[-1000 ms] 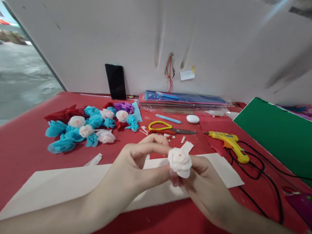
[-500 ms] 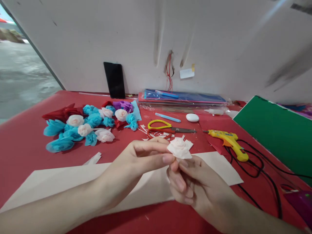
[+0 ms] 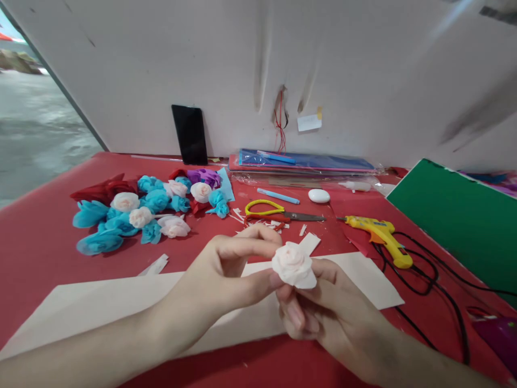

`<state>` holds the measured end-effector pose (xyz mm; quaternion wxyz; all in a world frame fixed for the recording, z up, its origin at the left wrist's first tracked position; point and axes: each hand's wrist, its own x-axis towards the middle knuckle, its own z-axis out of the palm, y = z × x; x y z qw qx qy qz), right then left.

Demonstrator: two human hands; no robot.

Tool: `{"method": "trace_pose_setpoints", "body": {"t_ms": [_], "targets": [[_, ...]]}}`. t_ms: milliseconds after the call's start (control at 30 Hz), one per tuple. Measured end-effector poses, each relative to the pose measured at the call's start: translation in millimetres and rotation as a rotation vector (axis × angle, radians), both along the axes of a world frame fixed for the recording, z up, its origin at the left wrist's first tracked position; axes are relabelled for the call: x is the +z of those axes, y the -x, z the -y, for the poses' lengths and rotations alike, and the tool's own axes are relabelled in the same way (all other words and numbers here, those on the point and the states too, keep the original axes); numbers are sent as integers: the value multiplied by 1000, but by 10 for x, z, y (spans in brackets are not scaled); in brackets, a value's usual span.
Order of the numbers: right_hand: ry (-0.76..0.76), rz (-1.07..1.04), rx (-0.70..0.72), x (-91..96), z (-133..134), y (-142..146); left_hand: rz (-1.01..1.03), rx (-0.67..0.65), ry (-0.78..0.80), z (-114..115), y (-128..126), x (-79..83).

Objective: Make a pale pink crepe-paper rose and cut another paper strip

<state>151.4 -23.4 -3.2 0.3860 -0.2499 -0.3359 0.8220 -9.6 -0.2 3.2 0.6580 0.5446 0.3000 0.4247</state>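
Observation:
A pale pink paper rose (image 3: 294, 264) is held up at the middle of the head view, its layered petals facing me. My left hand (image 3: 230, 269) pinches the flower's left edge between thumb and forefinger. From below and the right, my right hand (image 3: 319, 302) grips its base with curled fingers; the base itself is hidden behind the petals. Beneath both hands lies a long cream paper sheet (image 3: 109, 302). Just behind the rose is a small cream paper strip (image 3: 310, 244).
Finished blue, red, purple and pink paper flowers (image 3: 155, 199) lie at left. Scissors (image 3: 283, 213) with yellow and red handles sit among paper scraps. A yellow glue gun (image 3: 382, 234) with black cord rests right, near a green board (image 3: 456, 226). A phone (image 3: 189, 134) leans on the wall.
The paper rose has come down slightly and tilted toward me, so more of its front shows. Both hands keep hold of it.

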Motion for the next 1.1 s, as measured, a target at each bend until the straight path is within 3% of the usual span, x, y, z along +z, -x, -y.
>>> {"method": "trace_pose_setpoints", "body": {"t_ms": [267, 400, 533, 733, 933, 1100], "targets": [[-38, 29, -1, 8, 2, 7, 40, -9, 2, 11, -20, 4], [-99, 33, -152, 59, -47, -8, 7, 8, 43, 30, -55, -113], [-146, 8, -238, 101, -81, -32, -386, -18, -235, 59, -83, -190], [-120, -5, -208, 54, -45, -38, -542, -210, -626, 103, -105, -227], [-140, 17, -189, 57, -20, -36, -594, -121, -783, 119, -104, -237], [-171, 60, -198, 36, -37, -18, -564, -62, -770, 137, -76, -220]]}}
